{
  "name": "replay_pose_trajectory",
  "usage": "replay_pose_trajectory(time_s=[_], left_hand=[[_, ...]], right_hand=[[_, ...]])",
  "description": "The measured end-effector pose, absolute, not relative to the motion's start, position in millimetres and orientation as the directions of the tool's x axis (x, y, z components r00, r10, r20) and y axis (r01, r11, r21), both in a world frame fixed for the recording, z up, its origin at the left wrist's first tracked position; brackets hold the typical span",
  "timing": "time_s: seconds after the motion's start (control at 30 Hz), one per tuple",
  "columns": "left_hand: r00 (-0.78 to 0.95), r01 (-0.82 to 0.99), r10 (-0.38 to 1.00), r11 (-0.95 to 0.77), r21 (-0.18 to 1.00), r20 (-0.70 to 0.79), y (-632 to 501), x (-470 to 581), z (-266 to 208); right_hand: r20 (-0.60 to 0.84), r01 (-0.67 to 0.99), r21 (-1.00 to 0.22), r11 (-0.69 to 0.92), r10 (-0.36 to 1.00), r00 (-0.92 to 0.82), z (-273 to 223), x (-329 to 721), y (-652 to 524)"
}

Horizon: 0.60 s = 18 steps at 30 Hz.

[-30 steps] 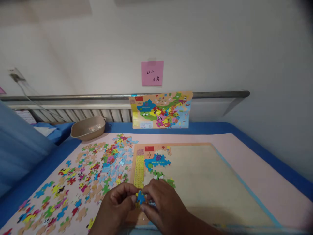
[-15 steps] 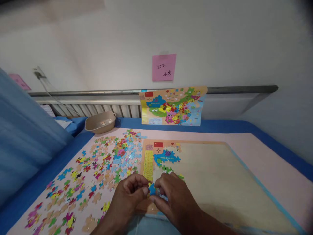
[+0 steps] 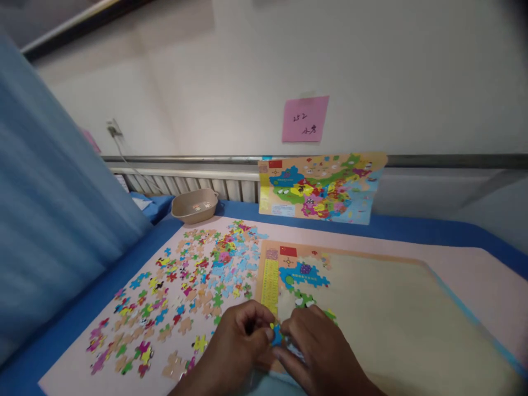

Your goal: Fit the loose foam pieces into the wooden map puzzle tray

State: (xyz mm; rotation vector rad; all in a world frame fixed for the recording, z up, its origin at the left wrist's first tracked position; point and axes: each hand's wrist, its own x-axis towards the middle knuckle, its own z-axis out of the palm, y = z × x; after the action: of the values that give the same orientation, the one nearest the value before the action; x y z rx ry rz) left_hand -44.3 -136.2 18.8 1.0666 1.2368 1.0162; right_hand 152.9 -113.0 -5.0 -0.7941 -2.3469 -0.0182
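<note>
A small blue jigsaw piece (image 3: 276, 334) with a touch of yellow is pinched between my hands, over the lower left of the puzzle board (image 3: 379, 308). My left hand (image 3: 241, 346) grips its left side with thumb and forefinger. From the other side, the fingers of my right hand (image 3: 322, 346) close on it. Behind my hands, joined pieces lie on the board: a yellow strip (image 3: 270, 286), a blue patch (image 3: 304, 275) and a green patch (image 3: 304, 298) partly covered by my right hand.
Many loose jigsaw pieces (image 3: 181, 289) spread over the pink sheet (image 3: 66, 379) on the left. A beige basket (image 3: 194, 206) holding a few pieces stands at the back. A picture map (image 3: 319, 190) hangs from the wall rail (image 3: 437, 161). A blue curtain (image 3: 53, 220) hangs at the left.
The whole view has shifted, so everything appears farther right. Both hands stay together at the blue jigsaw piece, which looks slightly turned and more covered by the fingers.
</note>
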Motion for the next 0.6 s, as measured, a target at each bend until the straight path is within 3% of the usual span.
replay_pose_trajectory(time_s=[0.17, 0.33, 0.43, 0.6], left_hand=[[0.065, -0.013, 0.972, 0.229, 0.973, -0.228, -140.3, -41.5, 17.6], [0.010, 0.119, 0.988, 0.151, 0.981, -0.153, -149.0, -65.5, 20.9], [-0.170, 0.213, 0.980, 0.143, 0.967, -0.107, -157.5, -100.5, 22.8], [-0.526, 0.380, 0.850, 0.250, 0.891, -0.014, -177.1, -161.4, 23.5]], right_hand=[[0.637, 0.510, -0.061, 0.858, 0.427, -0.642, -4.0, 154.3, -106.8], [0.640, 0.439, -0.064, 0.896, 0.375, -0.671, -7.9, 154.9, -103.3], [0.640, 0.447, -0.083, 0.891, 0.391, -0.661, -8.6, 154.3, -102.6], [0.628, 0.422, -0.157, 0.893, 0.420, -0.654, -0.5, 152.8, -103.1]])
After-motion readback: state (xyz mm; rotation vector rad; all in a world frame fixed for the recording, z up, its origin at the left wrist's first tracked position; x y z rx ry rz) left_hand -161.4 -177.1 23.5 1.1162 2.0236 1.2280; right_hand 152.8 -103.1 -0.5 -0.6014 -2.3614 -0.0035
